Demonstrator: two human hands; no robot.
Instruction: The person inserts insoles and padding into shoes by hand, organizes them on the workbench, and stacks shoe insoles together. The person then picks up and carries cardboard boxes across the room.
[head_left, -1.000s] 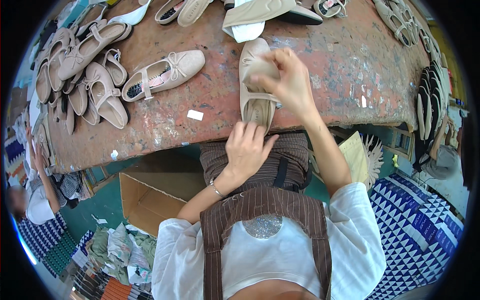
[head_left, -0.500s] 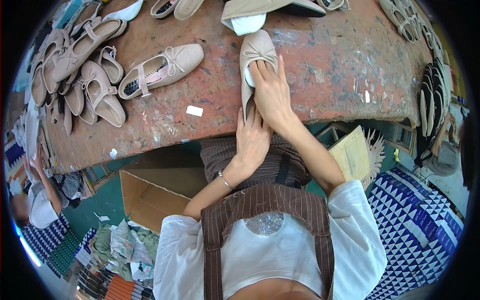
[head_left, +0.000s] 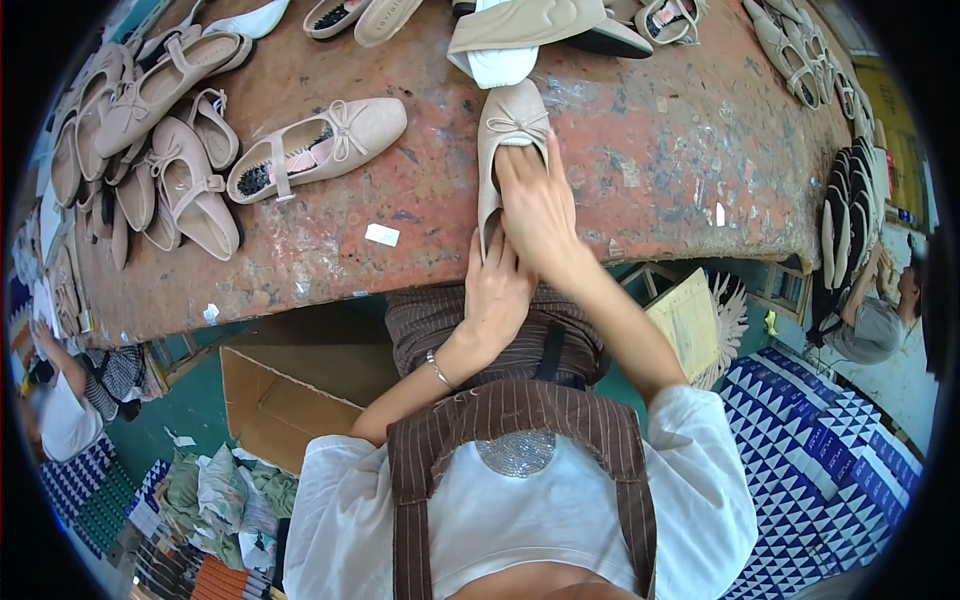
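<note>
A beige flat shoe with a thin bow lies on the workbench in front of me, its toe pointing away. My right hand reaches into its opening. Several of its fingers are hidden inside the toe part, while one lies along the outside at the right. At the heel end, my left hand closes its fingertips on the shoe, close under the right wrist. Just beyond the toe are white insoles and a beige padded piece. To the left lies a strapped beige shoe with a bow.
The workbench has a worn red top. Piled shoes crowd its left end; more shoes and dark insoles are at the right. A small white label lies near the front edge. Below stands a cardboard box. Co-workers sit at both sides.
My right fingers have pushed deeper into the shoe. The white edge seen at its opening before is now out of sight. The whole view has shifted slightly; my left hand stays at the heel.
</note>
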